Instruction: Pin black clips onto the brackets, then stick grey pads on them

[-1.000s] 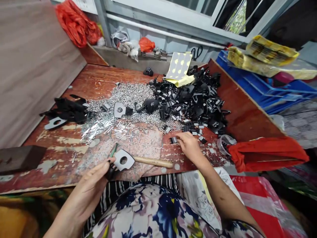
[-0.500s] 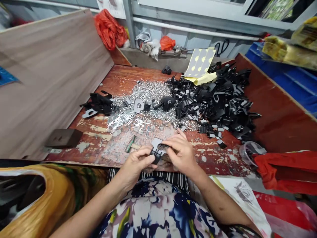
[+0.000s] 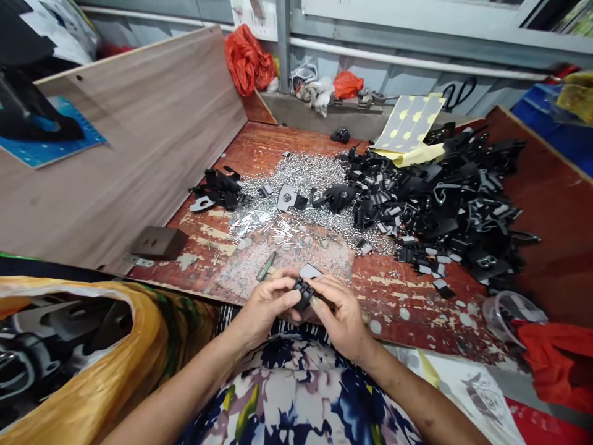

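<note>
Near the front edge of the worn red table, both hands hold a black plastic clip part (image 3: 303,293) with a grey face. My left hand (image 3: 273,303) pinches its left side between thumb and fingers. From the right, my right hand (image 3: 340,312) grips the same part, its fingers covering much of it. A hammer (image 3: 266,266) with a green head lies just beyond my left hand, its handle mostly hidden. Farther back spread loose metal pins (image 3: 287,232) and a heap of small shiny rivet-like pieces (image 3: 308,170).
A large pile of black clip parts (image 3: 430,204) covers the right side, a grey-and-yellow sheet (image 3: 410,123) on top. A brown block (image 3: 160,242) sits at left. Wooden side boards (image 3: 152,117) bound the table. A yellow sack (image 3: 152,334) of black parts stands front left.
My view has swung left. Both hands have closed in on the clip part; my right hand has moved from its grey ring end down toward its black hinge end.
</note>
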`<control>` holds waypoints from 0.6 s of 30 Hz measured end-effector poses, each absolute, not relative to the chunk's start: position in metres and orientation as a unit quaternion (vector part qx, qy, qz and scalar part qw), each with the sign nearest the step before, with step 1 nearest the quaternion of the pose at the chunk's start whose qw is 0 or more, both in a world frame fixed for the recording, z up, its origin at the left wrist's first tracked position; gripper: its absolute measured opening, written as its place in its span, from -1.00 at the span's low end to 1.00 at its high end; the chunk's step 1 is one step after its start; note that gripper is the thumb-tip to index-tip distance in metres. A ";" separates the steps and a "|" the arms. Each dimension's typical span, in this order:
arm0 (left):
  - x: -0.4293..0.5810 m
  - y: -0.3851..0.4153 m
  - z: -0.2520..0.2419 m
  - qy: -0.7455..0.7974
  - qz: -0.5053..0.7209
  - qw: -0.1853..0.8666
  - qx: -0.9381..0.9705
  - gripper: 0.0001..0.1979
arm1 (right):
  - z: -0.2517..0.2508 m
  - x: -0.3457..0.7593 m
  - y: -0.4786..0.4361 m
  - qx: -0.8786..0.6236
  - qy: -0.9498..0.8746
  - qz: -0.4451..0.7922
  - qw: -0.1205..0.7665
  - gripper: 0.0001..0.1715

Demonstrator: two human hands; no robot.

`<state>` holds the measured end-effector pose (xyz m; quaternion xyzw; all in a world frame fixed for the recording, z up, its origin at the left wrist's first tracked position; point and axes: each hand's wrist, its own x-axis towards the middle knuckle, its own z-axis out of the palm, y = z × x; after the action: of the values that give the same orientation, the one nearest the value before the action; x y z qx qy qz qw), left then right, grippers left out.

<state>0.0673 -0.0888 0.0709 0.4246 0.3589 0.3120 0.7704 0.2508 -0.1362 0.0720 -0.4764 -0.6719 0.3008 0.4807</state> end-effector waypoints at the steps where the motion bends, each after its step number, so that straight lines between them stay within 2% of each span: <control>1: 0.064 -0.087 0.070 0.363 0.320 0.755 0.443 -0.72 | 0.073 0.252 -0.134 -0.466 -0.674 0.332 0.467 -0.57; 3: 0.059 -0.084 0.069 0.374 0.330 0.729 0.468 -0.76 | 0.074 0.260 -0.122 -0.444 -0.697 0.375 0.420 -0.60; 5: 0.055 -0.082 0.067 0.396 0.332 0.726 0.453 -0.76 | 0.074 0.272 -0.100 -0.456 -0.745 0.334 0.354 -0.64; 9: 0.047 -0.080 0.062 0.442 0.343 0.739 0.375 -0.68 | 0.067 0.298 -0.044 -0.560 -0.801 0.034 0.210 -0.72; 12: 0.045 -0.080 0.061 0.453 0.346 0.747 0.343 -0.60 | 0.059 0.308 -0.019 -0.558 -0.817 -0.049 0.135 -0.73; 13: 0.045 -0.080 0.061 0.455 0.345 0.749 0.335 -0.58 | 0.059 0.307 -0.018 -0.554 -0.818 -0.043 0.148 -0.74; 15: 0.048 -0.080 0.063 0.456 0.345 0.753 0.325 -0.56 | 0.063 0.300 -0.026 -0.550 -0.800 0.020 0.240 -0.80; 18: 0.056 -0.079 0.065 0.442 0.339 0.766 0.321 -0.53 | 0.071 0.278 -0.054 -0.507 -0.722 0.227 0.412 -0.91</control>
<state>0.0563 -0.0789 0.0649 0.3211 0.4422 0.3388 0.7659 0.2783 -0.0544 0.0711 -0.5073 -0.7223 0.2265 0.4119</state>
